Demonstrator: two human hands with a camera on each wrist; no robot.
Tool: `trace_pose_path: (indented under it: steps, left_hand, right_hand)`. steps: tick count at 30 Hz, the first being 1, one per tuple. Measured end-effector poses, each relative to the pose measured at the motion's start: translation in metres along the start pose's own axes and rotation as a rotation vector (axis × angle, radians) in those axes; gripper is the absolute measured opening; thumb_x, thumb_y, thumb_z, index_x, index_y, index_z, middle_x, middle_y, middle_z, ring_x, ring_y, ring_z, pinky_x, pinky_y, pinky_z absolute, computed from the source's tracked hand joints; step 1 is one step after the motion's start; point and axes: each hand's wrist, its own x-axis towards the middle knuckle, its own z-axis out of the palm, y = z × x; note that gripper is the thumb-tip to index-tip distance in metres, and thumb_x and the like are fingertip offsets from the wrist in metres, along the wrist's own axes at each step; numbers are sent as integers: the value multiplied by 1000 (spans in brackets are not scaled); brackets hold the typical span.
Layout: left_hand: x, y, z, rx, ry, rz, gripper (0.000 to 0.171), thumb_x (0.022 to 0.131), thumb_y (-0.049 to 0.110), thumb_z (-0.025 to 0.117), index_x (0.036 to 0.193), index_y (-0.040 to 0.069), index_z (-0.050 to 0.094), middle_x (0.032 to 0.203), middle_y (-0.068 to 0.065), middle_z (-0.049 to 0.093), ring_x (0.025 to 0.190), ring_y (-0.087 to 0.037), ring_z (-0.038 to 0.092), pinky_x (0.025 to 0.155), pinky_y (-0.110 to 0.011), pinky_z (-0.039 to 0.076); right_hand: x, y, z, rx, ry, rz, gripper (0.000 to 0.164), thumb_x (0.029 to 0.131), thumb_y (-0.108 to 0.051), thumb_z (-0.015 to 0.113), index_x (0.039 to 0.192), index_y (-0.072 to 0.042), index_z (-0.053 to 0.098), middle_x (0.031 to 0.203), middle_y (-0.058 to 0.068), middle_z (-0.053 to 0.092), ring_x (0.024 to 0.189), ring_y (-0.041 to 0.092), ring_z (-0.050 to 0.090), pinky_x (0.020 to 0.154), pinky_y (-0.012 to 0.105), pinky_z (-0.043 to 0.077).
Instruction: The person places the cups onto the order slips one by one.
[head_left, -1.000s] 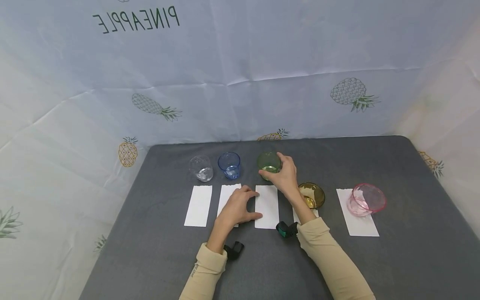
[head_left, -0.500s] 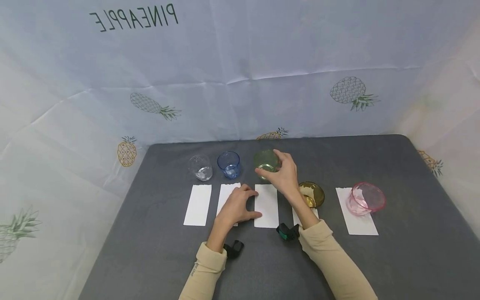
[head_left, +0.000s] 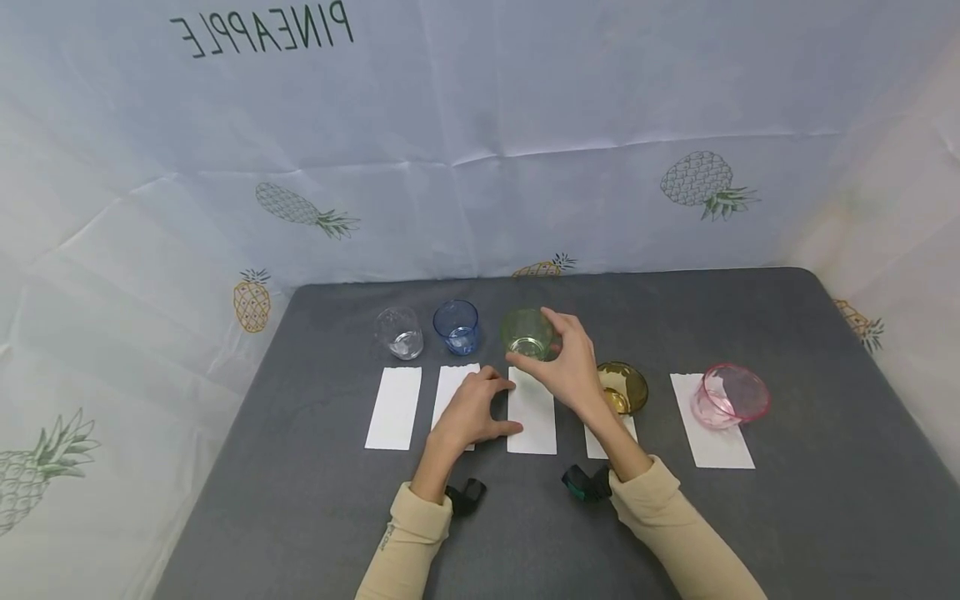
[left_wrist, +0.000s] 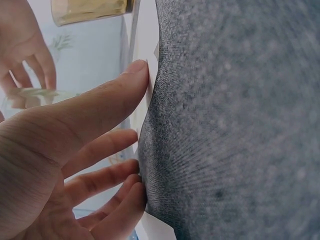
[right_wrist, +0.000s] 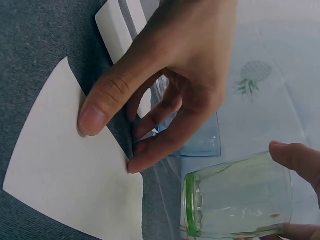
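Observation:
My right hand point(head_left: 568, 362) holds a green-tinted glass point(head_left: 525, 330) between thumb and fingers, just beyond the far end of the middle white paper strip point(head_left: 534, 421). In the right wrist view the upright glass point(right_wrist: 240, 197) has its base turned to the left of the picture, its thick green bottom close to the strip's end. Thumb and fingers spread apart, my left hand point(head_left: 468, 410) rests with its fingertips at the left edge of that middle strip point(right_wrist: 75, 165). The left wrist view shows those fingertips point(left_wrist: 135, 67) down at the paper and grey tabletop.
Left of the green glass stand a blue glass point(head_left: 457, 327) and a clear glass point(head_left: 400, 333), each behind a paper strip. An amber glass point(head_left: 628, 387) and a pink glass point(head_left: 729, 396) stand on strips to the right. A pineapple-print cloth point(head_left: 480, 200) hangs behind the grey table point(head_left: 315, 500).
My right hand has carried the green glass a little left and then nearer, toward the middle strip. My left hand has stayed in place at the strip's edge.

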Motion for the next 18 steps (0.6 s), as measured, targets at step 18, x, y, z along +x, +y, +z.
trace_pose_path:
  steps: [18]
  left_hand:
    - [1,-3,3,35,-7,-15,64,76,36,91,129,5,70,120,-13,65,105,-29,61,94,-43,53]
  right_hand:
    - [-25,6,0,-29,-26,-28,85,82,-25,87,151,2,45,147,24,48,129,42,54,101,55,53]
